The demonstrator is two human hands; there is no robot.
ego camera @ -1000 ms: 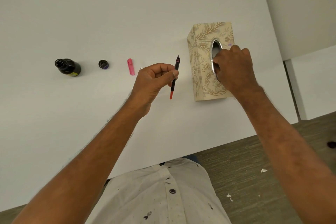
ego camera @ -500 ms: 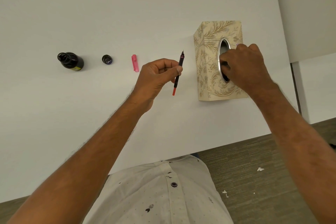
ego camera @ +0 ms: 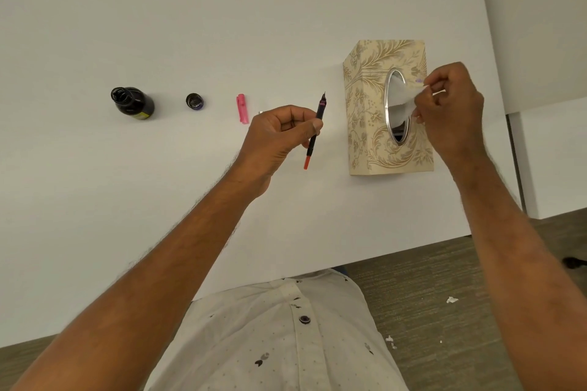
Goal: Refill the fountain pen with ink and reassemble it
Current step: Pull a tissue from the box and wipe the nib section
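My left hand (ego camera: 279,136) pinches the pen's nib section (ego camera: 314,133); my right hand (ego camera: 451,111) grips a tissue (ego camera: 403,101) at the tissue box (ego camera: 365,98).

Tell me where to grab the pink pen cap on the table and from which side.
Pinch the pink cap across its narrow width at mid-length, coming straight down from above. It lies flat and alone on the white table, long axis pointing away from the person, so both long sides are free.

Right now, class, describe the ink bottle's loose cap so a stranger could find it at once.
On the white table, three things lie left of the left hand. The cap is the middle one: small, round, dark, between the bottle and the pink piece.
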